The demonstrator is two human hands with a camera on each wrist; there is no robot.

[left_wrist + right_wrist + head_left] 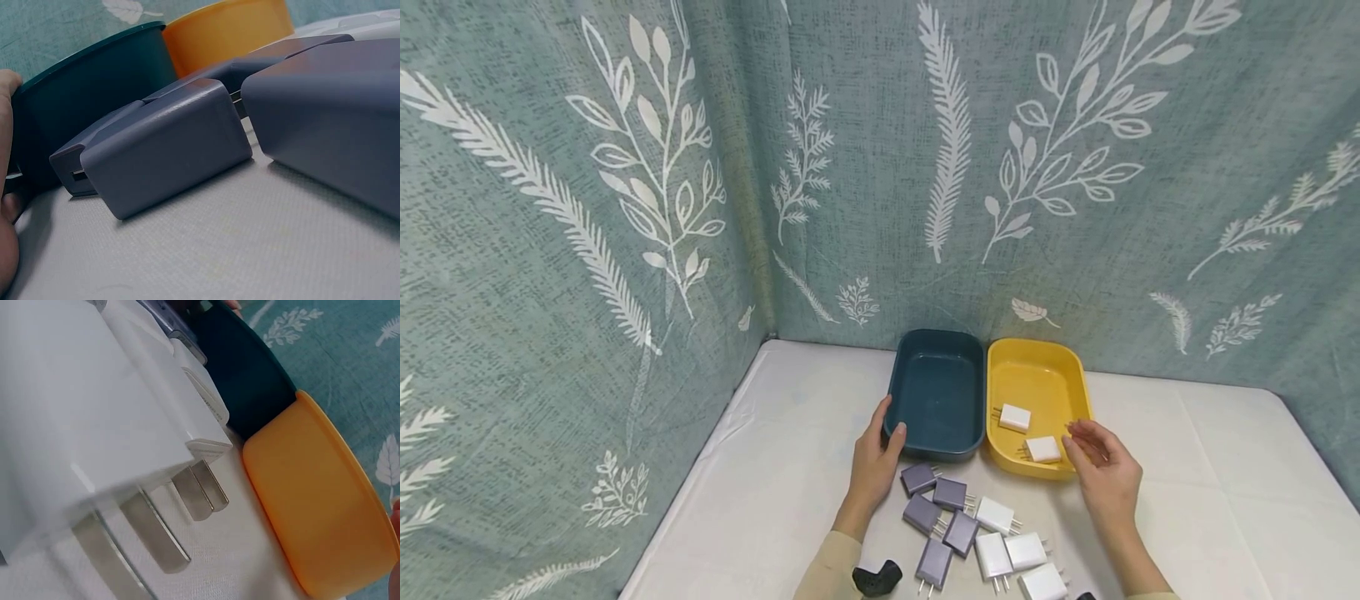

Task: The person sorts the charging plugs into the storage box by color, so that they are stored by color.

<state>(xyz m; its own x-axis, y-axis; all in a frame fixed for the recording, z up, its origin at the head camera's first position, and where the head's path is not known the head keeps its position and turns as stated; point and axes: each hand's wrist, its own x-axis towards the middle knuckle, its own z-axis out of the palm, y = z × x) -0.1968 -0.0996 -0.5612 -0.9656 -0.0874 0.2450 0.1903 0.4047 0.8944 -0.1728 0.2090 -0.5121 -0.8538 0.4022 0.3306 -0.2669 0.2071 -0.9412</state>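
Observation:
My left hand [872, 462] holds the near left corner of a dark teal-blue tray [936, 400], thumb at the rim and fingers along the outer side. Beside it stands a yellow tray [1078, 379] with a white charger plug [1015, 418] and another white charger plug [1042, 450] inside. At the yellow tray's near right rim is my right hand [1108, 479], fingers loosely bent, thumb apart and nothing visible between them. Several grey-purple charger plugs [934, 562] lie in front of the blue tray, with several white charger plugs [992, 557] to their right.
A black object [877, 577] lies by the left sleeve at the bottom edge. The white tabletop [1195, 475] meets a patterned teal curtain [865, 208] behind the trays, and another curtain side [550, 333] borders it on the left.

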